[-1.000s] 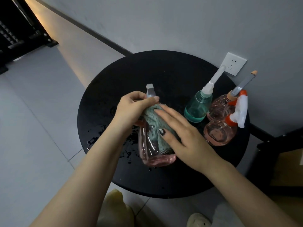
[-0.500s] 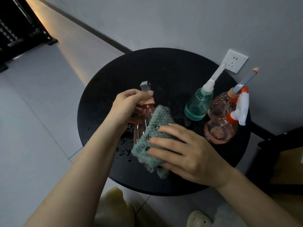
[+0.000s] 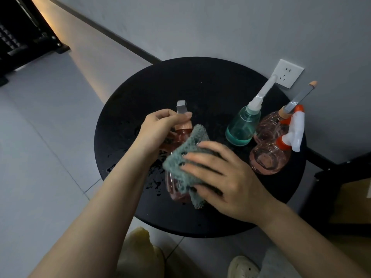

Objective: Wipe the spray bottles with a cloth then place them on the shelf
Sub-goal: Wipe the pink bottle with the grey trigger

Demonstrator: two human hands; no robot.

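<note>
A pink spray bottle [image 3: 176, 187] with a grey nozzle stands over the round black table [image 3: 200, 87]. My left hand [image 3: 158, 129] grips it at the neck, just below the nozzle. My right hand [image 3: 218, 177] holds a grey-green knitted cloth [image 3: 188, 155] wrapped against the bottle's side, hiding much of the body. At the table's right side stand a teal spray bottle [image 3: 242, 127] and two more pink spray bottles [image 3: 269, 160], [image 3: 269, 127].
Water drops [image 3: 152, 183] lie on the table near the held bottle. A white wall socket [image 3: 288, 73] sits behind the table. A dark shelf frame [image 3: 26, 35] is at far left, dark furniture [image 3: 341, 187] at right. Shoes [image 3: 241, 267] show below.
My right hand has slid the cloth down and around the bottle's side, from the shoulder toward the lower body. My left hand keeps its hold on the neck.
</note>
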